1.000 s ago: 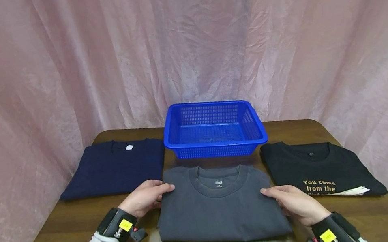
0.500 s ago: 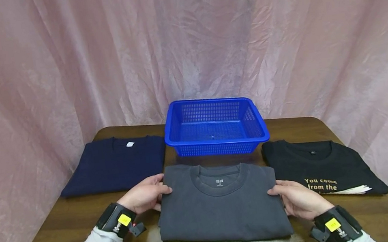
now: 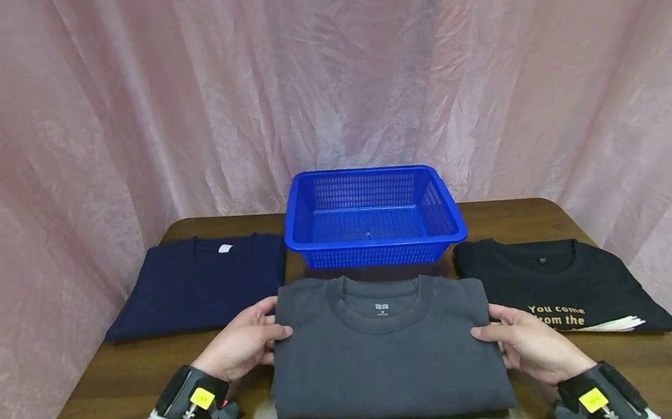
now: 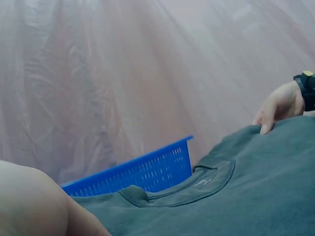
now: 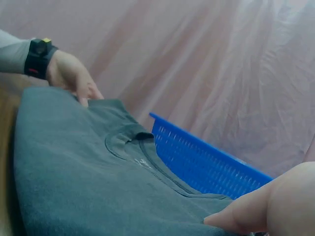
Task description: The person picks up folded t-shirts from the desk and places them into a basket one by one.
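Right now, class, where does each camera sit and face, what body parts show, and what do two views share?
Head: on the head, facing forward and down at the gray T-shirt and blue plastic basket; left hand and right hand show.
Left wrist: on it, facing across the T-shirt toward the pink curtain; left hand lower left, right hand upper right.
Right wrist: on it, facing likewise; right hand lower right, left hand upper left.
Wrist views share T-shirt, basket, curtain.

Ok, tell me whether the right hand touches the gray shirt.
Touching: the head view shows the right hand pinching the gray shirt at its side, thumb on top.
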`<action>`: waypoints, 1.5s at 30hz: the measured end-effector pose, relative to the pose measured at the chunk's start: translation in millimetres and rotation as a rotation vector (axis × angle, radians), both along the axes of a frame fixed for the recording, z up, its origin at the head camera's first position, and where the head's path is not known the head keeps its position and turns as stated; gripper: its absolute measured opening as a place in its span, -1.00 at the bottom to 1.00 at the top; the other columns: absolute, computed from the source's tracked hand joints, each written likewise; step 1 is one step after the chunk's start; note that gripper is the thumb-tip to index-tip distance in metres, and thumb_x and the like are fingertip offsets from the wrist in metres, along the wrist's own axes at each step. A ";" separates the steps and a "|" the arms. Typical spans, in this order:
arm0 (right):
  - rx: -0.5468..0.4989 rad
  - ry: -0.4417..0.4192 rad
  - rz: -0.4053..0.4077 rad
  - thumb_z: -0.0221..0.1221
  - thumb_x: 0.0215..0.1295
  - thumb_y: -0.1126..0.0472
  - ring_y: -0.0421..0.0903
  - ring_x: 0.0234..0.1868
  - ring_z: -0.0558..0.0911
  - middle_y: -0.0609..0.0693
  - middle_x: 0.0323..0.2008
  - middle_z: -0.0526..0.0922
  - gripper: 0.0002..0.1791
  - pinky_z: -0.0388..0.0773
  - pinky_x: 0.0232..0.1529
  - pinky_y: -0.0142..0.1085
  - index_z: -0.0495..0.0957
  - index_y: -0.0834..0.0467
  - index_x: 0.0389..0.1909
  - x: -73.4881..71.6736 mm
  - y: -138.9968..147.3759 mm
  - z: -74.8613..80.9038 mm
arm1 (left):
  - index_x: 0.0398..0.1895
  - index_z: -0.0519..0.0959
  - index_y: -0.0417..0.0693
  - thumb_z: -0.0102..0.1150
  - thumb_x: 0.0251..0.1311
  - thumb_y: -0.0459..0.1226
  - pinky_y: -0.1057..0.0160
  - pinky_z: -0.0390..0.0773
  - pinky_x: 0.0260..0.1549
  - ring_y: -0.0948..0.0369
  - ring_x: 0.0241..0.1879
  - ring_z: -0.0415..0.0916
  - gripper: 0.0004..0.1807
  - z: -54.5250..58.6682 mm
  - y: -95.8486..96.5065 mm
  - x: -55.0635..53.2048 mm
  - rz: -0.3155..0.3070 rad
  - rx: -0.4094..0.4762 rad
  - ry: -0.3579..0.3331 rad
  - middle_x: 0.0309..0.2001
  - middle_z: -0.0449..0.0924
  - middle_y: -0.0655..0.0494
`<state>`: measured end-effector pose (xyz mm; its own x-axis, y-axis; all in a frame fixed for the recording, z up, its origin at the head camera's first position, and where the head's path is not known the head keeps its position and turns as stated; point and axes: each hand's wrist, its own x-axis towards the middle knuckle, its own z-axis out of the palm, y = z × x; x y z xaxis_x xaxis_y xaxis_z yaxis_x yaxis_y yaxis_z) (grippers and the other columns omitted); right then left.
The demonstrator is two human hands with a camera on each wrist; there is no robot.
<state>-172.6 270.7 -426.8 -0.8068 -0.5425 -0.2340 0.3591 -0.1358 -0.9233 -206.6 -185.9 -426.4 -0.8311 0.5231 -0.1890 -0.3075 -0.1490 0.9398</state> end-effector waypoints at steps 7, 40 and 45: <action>0.003 0.026 0.010 -0.08 0.55 0.41 0.26 0.15 0.43 0.29 0.19 0.46 -0.38 0.50 0.06 0.11 -0.17 0.44 0.44 1.1 3.4 18.4 | 0.43 0.05 -0.24 -0.01 0.34 -0.59 -0.09 0.65 -0.25 -0.10 -0.16 0.59 -0.36 17.1 -1.8 3.2 0.006 0.024 0.033 -0.06 0.58 -0.21; -0.008 0.123 -0.067 -0.07 0.57 0.37 0.08 0.00 0.58 0.12 0.03 0.57 -0.66 0.61 -0.03 -0.08 0.16 0.36 0.25 -45.6 7.1 82.4 | 0.32 0.22 -0.30 -0.04 0.41 -0.53 0.10 0.70 -0.37 0.02 -0.25 0.64 -0.55 86.1 10.7 -51.4 0.075 0.073 0.151 -0.14 0.63 -0.13; -0.109 0.080 -0.097 -0.12 0.57 0.42 0.05 0.09 0.52 0.10 0.09 0.54 -0.67 0.57 0.04 -0.08 0.18 0.36 0.27 -65.7 2.3 84.9 | 0.36 0.23 -0.28 -0.01 0.42 -0.51 0.10 0.70 -0.33 0.01 -0.22 0.64 -0.52 86.5 11.5 -68.3 0.119 0.055 0.157 -0.12 0.63 -0.12</action>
